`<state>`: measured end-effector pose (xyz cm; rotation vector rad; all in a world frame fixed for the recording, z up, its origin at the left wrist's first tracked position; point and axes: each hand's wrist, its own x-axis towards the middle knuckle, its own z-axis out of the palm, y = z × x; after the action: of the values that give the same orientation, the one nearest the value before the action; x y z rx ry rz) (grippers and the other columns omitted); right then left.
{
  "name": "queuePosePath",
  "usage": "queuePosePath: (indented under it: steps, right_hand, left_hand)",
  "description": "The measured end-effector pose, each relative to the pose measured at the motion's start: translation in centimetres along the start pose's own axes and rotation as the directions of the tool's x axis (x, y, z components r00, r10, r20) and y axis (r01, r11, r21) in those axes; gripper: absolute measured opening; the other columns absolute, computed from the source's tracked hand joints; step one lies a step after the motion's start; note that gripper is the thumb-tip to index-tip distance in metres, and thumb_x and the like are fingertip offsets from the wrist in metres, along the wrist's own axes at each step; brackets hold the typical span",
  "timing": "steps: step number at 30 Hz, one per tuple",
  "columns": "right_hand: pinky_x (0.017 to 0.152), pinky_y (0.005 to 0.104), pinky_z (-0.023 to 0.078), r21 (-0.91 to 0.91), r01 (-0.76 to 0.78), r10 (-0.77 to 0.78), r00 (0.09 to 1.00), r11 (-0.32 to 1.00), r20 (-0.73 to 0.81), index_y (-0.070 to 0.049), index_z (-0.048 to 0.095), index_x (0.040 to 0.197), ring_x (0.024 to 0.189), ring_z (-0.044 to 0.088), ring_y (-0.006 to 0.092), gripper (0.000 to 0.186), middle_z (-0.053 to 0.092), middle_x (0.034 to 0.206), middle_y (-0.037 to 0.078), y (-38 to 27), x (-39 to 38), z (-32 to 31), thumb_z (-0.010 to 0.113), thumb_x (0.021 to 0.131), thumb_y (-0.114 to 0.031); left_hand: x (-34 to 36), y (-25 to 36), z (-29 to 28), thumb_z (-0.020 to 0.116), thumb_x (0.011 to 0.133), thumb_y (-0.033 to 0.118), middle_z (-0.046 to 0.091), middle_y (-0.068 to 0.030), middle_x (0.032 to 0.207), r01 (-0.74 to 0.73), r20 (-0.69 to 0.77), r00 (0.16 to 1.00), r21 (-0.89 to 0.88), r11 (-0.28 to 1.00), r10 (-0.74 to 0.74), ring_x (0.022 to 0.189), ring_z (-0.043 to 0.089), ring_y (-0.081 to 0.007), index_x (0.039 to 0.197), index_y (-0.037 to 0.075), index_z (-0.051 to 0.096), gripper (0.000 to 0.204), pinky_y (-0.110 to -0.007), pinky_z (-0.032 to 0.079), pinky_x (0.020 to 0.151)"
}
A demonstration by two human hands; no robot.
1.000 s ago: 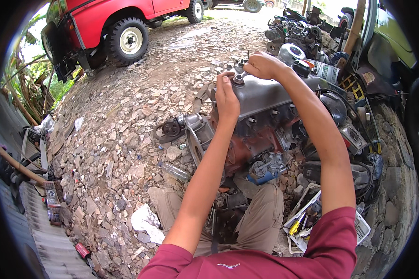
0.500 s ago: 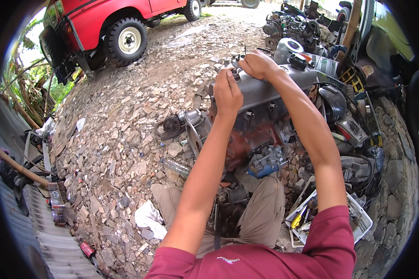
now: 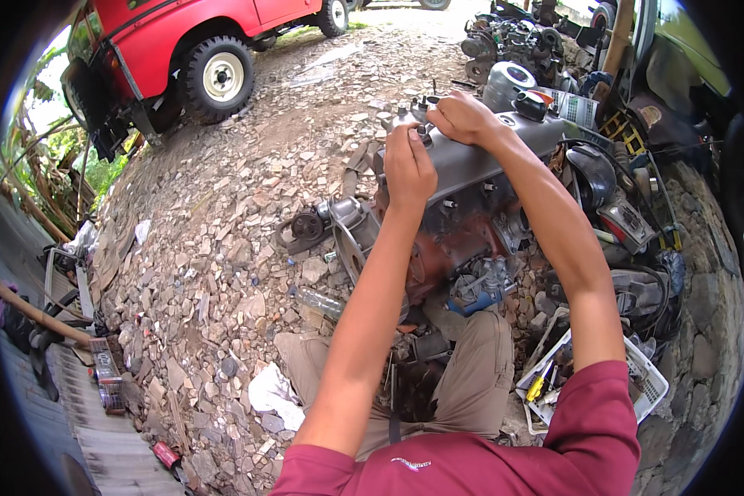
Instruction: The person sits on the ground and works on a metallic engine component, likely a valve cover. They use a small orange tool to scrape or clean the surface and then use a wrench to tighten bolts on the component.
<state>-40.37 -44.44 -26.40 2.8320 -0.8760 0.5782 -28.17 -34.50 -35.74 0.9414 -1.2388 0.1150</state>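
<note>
An engine stands on the stony ground in front of me, with a long grey valve cover (image 3: 488, 150) on top and a reddish-brown block (image 3: 455, 252) below. Both my hands are at the cover's far left end. My left hand (image 3: 410, 165) is closed, thumb and fingers together, beside a short dark metal cylinder (image 3: 423, 131). Just right of it and slightly farther off, my right hand (image 3: 463, 120) is curled into a fist. What either hand grips is hidden by the fingers. Several small dark metal pieces (image 3: 402, 114) stand upright by my left hand.
A blue-grey carburettor-like part (image 3: 479, 285) is at the engine's near side. At right are a white basket of tools (image 3: 649, 380) and a headlamp unit (image 3: 626, 223). A plastic bottle (image 3: 318, 302) and white cloth (image 3: 273, 395) lie at left. A red vehicle (image 3: 165, 50) stands beyond.
The whole view has shifted slightly. Both hands stay closed at the same end of the valve cover, with the right hand's fist turned a little.
</note>
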Motion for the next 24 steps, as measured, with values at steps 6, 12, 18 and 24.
queuePosePath:
  steps: [6,12,18,24]
  right_hand:
    - [0.074,0.0533,0.046,0.090,0.086,-0.071,0.986,0.992,-0.151,0.006,0.058,0.064,0.072,0.059,0.0475,0.046,0.059,0.069,0.027,1.4,0.7,1.1,0.051,0.097,-0.025]
    - [0.070,0.0536,0.048,0.223,0.178,-0.102,0.943,0.958,-0.316,0.005,0.060,0.064,0.067,0.059,0.0461,0.043,0.058,0.064,0.026,2.4,1.9,0.5,0.054,0.094,-0.026]
    - [0.070,0.0484,0.040,0.305,0.064,0.016,0.967,0.950,-0.254,0.001,0.053,0.064,0.067,0.052,0.0412,0.039,0.054,0.063,0.020,3.8,1.0,-2.4,0.051,0.098,-0.018]
    - [0.080,0.0472,0.041,0.197,-0.271,0.284,0.958,0.942,-0.038,-0.004,0.064,0.080,0.084,0.064,0.0339,0.039,0.067,0.079,0.015,6.5,-4.9,-5.7,0.051,0.104,-0.031]
  left_hand:
    - [0.4,-0.3,-0.1,0.041,0.103,0.015,0.062,-0.0198,0.099,0.055,0.046,0.997,-0.017,0.998,-0.054,0.096,0.058,-0.0388,0.112,0.000,0.059,0.025,-0.047,0.043,0.086]
    - [-0.3,0.3,-0.4,0.043,0.104,0.016,0.064,-0.0167,0.103,0.086,0.068,0.994,-0.004,0.996,-0.086,0.099,0.060,-0.0353,0.116,0.001,0.060,0.026,-0.044,0.041,0.089]
    - [0.1,0.1,-1.8,0.048,0.101,0.018,0.065,-0.0173,0.113,0.114,0.157,0.981,0.038,0.993,-0.118,0.113,0.061,-0.0357,0.117,0.001,0.060,0.026,-0.044,0.040,0.099]
    - [0.6,1.5,-2.4,0.050,0.100,0.020,0.064,-0.0175,0.120,0.212,0.292,0.931,0.056,0.976,-0.219,0.124,0.058,-0.0370,0.118,0.002,0.059,0.027,-0.045,0.038,0.105]
